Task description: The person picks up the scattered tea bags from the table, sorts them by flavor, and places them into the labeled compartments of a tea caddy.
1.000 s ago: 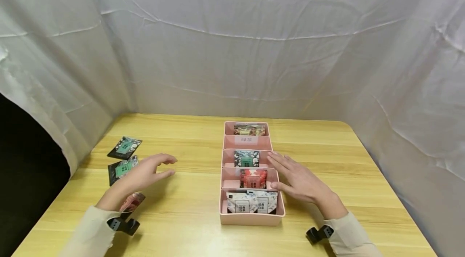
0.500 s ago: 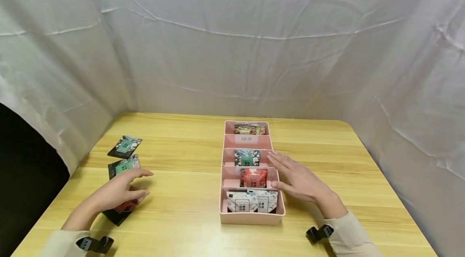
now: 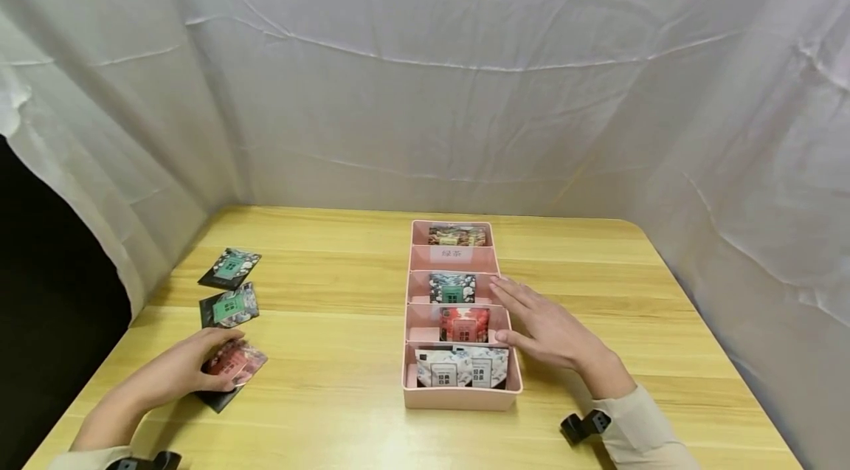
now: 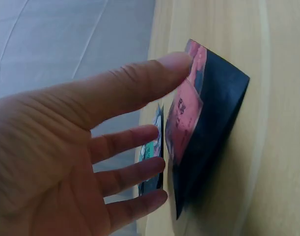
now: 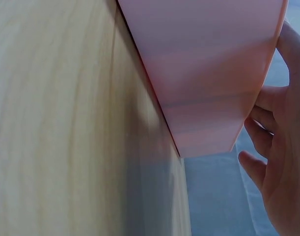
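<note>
In the head view my left hand [image 3: 182, 370] is over the red-pink tea sachet [image 3: 239, 364] at the table's left, its thumb and fingertips at the printed face. From the left wrist, the thumb overlaps the top of the sachet [image 4: 183, 115], while the other fingers are spread behind it, fairly straight. My right hand [image 3: 547, 322] rests at the right rim of a pink divided box [image 3: 458, 401], fingers extended. Inside that box stand white sachets [image 3: 443, 369] in front, then a red sachet [image 3: 465, 325], a green-and-black sachet [image 3: 452, 288], and a yellowish sachet [image 3: 457, 236] at the back.
Two more green-labelled sachets lie beyond my left hand: a nearer one [image 3: 229, 307] and a farther one [image 3: 230, 268]. One box compartment bears a white label [image 3: 451, 254]. A pale curtain [image 3: 425, 123] hangs behind the wooden table [image 3: 332, 418].
My left hand has moved left and toward me, from beside the green sachets down to the red-pink one. The right hand has stayed at the box rim.
</note>
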The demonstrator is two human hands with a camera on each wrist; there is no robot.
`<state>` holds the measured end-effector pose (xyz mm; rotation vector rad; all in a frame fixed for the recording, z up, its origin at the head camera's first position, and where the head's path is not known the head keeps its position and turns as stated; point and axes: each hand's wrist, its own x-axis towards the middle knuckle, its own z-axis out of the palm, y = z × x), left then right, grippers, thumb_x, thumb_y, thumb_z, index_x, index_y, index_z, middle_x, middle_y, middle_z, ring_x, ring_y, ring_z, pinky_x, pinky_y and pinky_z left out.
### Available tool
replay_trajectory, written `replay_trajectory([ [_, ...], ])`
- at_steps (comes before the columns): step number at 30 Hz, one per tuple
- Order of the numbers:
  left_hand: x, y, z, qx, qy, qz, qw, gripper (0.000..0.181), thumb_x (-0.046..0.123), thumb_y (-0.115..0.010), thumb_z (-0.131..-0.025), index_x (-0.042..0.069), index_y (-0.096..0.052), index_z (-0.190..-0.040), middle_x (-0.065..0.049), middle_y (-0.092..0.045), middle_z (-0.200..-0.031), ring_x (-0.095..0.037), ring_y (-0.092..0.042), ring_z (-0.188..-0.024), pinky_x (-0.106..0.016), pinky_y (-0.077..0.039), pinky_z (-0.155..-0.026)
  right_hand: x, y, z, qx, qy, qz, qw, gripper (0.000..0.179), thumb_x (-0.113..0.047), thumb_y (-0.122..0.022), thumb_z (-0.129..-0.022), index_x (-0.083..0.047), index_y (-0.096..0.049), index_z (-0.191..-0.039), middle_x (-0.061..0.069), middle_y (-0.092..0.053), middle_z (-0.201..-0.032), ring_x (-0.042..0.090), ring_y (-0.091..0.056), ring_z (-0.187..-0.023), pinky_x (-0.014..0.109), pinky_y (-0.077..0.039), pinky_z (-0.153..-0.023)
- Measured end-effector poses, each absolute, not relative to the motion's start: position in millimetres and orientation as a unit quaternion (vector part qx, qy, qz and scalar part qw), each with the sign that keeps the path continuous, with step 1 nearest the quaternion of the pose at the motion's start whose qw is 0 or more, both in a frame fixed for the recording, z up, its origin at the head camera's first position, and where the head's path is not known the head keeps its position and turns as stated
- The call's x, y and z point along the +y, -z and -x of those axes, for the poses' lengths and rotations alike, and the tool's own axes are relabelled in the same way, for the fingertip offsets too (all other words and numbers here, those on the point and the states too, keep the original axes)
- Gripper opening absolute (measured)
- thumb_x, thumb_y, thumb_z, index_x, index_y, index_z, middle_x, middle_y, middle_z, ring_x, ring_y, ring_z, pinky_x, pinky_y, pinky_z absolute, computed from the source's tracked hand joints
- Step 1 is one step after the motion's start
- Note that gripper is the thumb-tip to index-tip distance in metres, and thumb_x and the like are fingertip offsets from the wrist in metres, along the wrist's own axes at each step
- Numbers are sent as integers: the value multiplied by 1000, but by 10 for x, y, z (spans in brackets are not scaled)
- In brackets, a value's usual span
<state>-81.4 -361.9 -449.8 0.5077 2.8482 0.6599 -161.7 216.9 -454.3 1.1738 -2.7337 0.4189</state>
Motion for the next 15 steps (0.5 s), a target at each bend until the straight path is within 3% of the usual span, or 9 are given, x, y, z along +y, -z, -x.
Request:
replay_trajectory([
  [3,-3637,4524,825,960,-208,-168,88,73,37,-85,-74,-2,-57,-128,-15,-59,-119,-28,-56,-105,-37,-51,-82,2171,4548,1621,-907,-139,-392,72,76,-48,-55,-96,-10,-26,-156,10,-25,-160,37,-30,-141,59,-32,-109],
  [9,-3612,4551,858,963,-202,-156,89,74,35,-87,-70,-2,-58,-127,-16,-59,-118,-34,-57,-108,-50,-50,-87,2176,4558,1622,-907,-141,-390,73,76,-47,-55,-96,-10,-26,-156,10,-25,-160,38,-31,-141,59,-33,-108],
  [15,-3574,4546,909,962,-216,-131,104,79,35,-88,-67,-1,-57,-130,-19,-56,-118,-37,-55,-108,-56,-48,-88,2171,4549,1615,-908,-142,-388,70,75,-47,-56,-96,-10,-26,-156,9,-25,-160,36,-30,-141,58,-32,-109],
])
